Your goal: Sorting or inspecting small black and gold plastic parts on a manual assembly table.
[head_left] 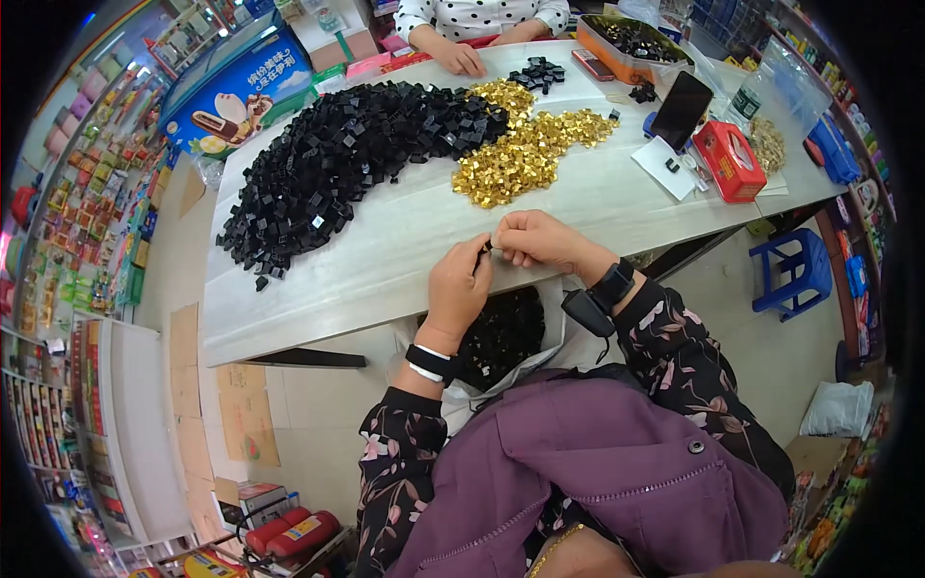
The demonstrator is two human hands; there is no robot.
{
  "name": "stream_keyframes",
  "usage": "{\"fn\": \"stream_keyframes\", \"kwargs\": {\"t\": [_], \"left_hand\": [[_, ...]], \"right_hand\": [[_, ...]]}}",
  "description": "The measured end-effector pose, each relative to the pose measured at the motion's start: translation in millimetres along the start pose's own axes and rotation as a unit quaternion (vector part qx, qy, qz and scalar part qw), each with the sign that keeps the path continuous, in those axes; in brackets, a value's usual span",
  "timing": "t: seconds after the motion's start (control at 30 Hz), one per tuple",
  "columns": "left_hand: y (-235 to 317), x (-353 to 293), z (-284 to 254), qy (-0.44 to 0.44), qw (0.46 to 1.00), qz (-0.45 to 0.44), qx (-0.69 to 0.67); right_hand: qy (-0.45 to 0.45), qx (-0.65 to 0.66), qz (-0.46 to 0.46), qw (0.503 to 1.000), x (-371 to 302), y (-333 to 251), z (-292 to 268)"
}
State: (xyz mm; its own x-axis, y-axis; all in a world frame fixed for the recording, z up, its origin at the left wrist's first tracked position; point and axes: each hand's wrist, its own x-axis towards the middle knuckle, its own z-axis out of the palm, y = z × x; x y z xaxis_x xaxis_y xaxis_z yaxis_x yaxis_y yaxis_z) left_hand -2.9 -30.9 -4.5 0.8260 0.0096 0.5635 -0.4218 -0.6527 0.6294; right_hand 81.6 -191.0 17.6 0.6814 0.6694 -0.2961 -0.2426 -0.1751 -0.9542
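Observation:
Close together over the table's near edge, both my hands meet at a small black piece (pixel 486 248). My left hand (pixel 457 291) is closed, with the piece between its thumb and fingers. The fingertips of my right hand (pixel 544 241) are pinched against that piece; what they hold, if anything, is too small to make out. Beyond my hands lies a heap of small gold pieces (pixel 511 159). A large heap of square black pieces (pixel 328 159) spreads to its left. Below my hands, an open white sack (pixel 551 328) contains many black pieces.
Across the pale table (pixel 376 279), another person's hand (pixel 461 58) rests near a small black pile (pixel 536 74). To the right stand an orange-rimmed container (pixel 617 65), a propped phone (pixel 681 109) and a red box (pixel 729 162). A blue stool (pixel 795 273) is on the floor.

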Motion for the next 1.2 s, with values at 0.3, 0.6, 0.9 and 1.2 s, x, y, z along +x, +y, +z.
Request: {"fn": "stream_keyframes", "kwargs": {"t": [0.3, 0.6, 0.9, 1.2], "left_hand": [[-1, -1, 0, 0.025, 0.999, 0.001, -0.024], [0, 0, -3, 0.018, 0.998, -0.031, -0.050], [-2, 0, -2, 0.013, 0.998, -0.030, -0.050], [-11, 0, -5, -0.003, 0.967, -0.134, -0.218]], "right_hand": [[0.022, 0.053, -0.021, 0.998, -4, 0, 8], [0.038, 0.051, -0.039, 0.997, -7, -1, 14], [0.030, 0.025, -0.021, 0.999, -3, 1, 9], [-0.016, 0.013, 0.011, 1.000, 5, -12, 12]]}}
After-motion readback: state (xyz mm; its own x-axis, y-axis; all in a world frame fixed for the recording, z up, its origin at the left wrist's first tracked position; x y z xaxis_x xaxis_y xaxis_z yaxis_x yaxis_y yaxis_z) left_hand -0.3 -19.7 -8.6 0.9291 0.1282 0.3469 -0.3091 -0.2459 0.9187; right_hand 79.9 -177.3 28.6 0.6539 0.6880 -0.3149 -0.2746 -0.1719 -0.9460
